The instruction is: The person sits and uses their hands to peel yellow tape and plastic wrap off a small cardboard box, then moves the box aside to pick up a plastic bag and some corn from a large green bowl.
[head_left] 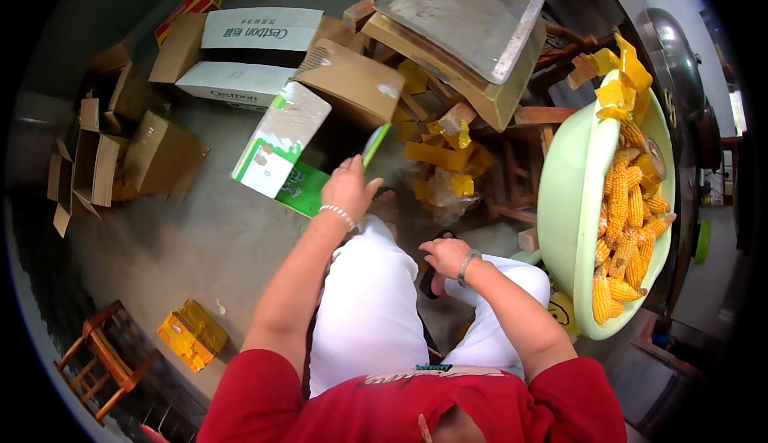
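My left hand (350,190), with a beaded bracelet, is at the near edge of an opened cardboard box (282,140) with green and white outer faces. Its fingers reach forward beside an upright green flap (374,145), thumb held apart; I see no grip on the flap. The inside of the box is dark. To the right, my right hand (448,256), with a bangle at the wrist, hangs between my knees above a dark sandal (429,283). Its fingers are loosely stretched, and nothing shows in them.
A pale green basin (570,195) of corn cobs (620,211) stands at right. A flat-topped platform (460,11) is ahead, near yellow tape scraps (448,155). Other cartons (160,155) lie at left, with a yellow-taped bundle (193,335) and a small wooden chair (108,355) nearer.
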`<state>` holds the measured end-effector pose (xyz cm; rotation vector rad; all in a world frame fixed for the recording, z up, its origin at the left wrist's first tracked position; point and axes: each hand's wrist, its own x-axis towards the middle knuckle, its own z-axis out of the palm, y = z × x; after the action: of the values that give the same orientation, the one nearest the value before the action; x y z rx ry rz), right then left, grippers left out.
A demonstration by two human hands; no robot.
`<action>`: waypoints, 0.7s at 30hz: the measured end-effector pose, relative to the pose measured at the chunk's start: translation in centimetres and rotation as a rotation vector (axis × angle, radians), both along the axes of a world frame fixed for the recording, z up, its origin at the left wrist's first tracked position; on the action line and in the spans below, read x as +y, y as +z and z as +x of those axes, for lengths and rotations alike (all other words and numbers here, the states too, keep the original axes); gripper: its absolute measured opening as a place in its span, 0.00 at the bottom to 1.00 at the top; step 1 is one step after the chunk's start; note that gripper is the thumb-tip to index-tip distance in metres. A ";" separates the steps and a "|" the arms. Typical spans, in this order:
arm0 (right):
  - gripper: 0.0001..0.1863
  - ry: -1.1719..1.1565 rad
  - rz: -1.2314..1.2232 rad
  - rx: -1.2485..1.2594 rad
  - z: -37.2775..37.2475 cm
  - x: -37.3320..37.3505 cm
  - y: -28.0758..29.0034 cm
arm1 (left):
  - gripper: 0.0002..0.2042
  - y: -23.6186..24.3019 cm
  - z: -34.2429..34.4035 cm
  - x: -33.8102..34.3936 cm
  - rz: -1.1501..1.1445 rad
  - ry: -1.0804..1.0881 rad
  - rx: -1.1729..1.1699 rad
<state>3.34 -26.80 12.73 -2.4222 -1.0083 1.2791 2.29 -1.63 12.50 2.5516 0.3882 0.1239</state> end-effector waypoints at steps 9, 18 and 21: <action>0.13 -0.082 0.062 -0.096 0.1 -2.2 0.0 | 0.13 4.8 -20.5 2.4 -0.250 -0.057 0.280; 0.15 0.089 0.087 -0.001 1.4 1.1 0.1 | 0.18 6.0 -22.6 1.0 -0.283 -0.220 0.440; 0.16 -0.025 0.080 -0.016 2.8 0.6 0.7 | 0.19 5.2 -22.7 0.9 -0.315 -0.232 0.414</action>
<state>6.13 -26.17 13.41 -2.3814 -1.0107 1.1904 -20.45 -0.78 17.67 2.2754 0.2376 -0.5181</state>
